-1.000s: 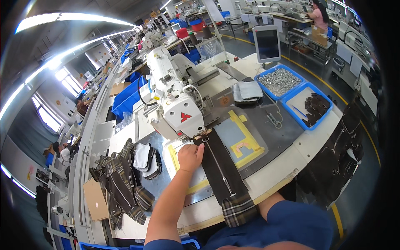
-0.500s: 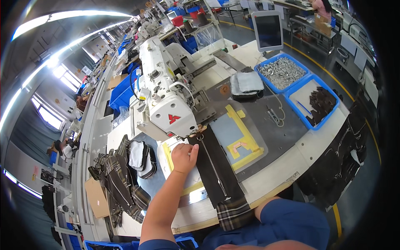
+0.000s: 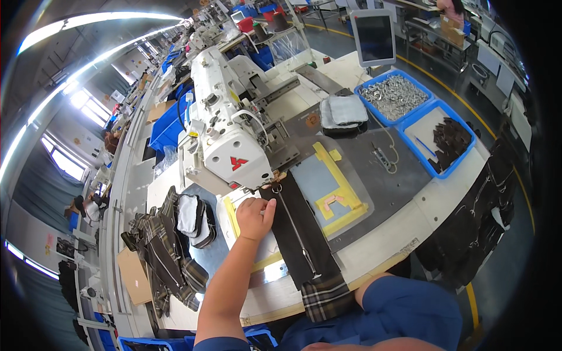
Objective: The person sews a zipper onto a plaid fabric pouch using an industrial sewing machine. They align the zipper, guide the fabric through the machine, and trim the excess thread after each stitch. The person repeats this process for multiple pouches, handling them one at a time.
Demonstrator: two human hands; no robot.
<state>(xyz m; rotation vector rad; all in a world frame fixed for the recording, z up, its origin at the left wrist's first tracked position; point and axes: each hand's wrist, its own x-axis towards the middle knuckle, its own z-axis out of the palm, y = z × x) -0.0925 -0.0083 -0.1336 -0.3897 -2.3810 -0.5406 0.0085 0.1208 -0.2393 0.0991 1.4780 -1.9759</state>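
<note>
My left hand (image 3: pixel 255 217) rests just below the sewing machine head (image 3: pixel 237 158), at the left edge of a long dark fabric strip (image 3: pixel 298 228). Its fingers curl away from me, tips hidden, and the thumb lies against the cloth; what they hold, if anything, cannot be made out. A zipper (image 3: pixel 294 225) runs down the strip, and a metal ring (image 3: pixel 276 188) shows at its upper end under the machine. The plaid end (image 3: pixel 328 298) hangs over the table's front edge. My right forearm (image 3: pixel 370 285) dips behind that edge, hiding the hand.
Left of the machine lie plaid garment pieces (image 3: pixel 167 251) and a white-topped stack of pads (image 3: pixel 190 216). On the right stand a blue tray of metal rings (image 3: pixel 395 96) and one of dark fabric pieces (image 3: pixel 451 143), near a screen (image 3: pixel 374 38). Dark cloth (image 3: pixel 468 222) hangs beyond the table.
The whole view has shifted slightly. My left hand stays at the strip's edge, and the strip lies as before under the machine head.
</note>
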